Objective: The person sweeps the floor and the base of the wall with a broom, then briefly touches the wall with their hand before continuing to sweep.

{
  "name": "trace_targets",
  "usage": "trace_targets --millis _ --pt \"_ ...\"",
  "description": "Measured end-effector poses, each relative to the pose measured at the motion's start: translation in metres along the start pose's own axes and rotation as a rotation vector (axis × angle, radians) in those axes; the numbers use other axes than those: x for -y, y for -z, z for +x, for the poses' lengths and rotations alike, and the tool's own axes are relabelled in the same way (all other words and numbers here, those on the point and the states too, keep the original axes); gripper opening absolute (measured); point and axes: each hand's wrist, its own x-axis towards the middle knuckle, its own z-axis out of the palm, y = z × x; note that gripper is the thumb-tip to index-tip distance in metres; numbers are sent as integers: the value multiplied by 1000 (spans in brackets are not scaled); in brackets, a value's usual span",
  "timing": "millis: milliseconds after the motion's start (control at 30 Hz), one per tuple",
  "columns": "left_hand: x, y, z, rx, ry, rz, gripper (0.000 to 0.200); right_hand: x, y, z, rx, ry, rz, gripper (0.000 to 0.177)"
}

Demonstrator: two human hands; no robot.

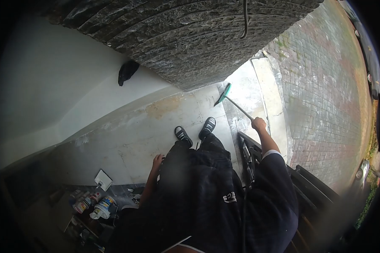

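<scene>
My right hand (pixel 259 123), arm stretched out to the right, is closed around the pale handle of a broom (pixel 239 107). The broom's green head with a dark lower edge rests on the light tiled floor (pixel 198 103), near the foot of the stone-clad wall. At my left side, my left hand (pixel 158 160) hangs beside my thigh with loose fingers and no tool visible in it. My two dark shoes with pale tops stand on the tiles between the hands and the wall.
A rough stone-clad wall (pixel 185 46) rises ahead, with a black bag-like object (pixel 128 72) by its corner. Paint-like containers (pixel 102 207) and a white dustpan-like piece (pixel 103 180) lie at lower left. A dark metal gate (pixel 312 181) stands right, beside brick paving (pixel 321 92) and parked cars.
</scene>
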Motion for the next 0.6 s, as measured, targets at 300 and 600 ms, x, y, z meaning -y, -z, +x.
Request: trace_targets --millis 300,600 --pt "-2 -17 29 14 -51 -27 32 1 19 -39 -12 138 -19 32" --pt "-15 -19 16 15 -25 14 36 39 -24 49 13 234 -170 45"
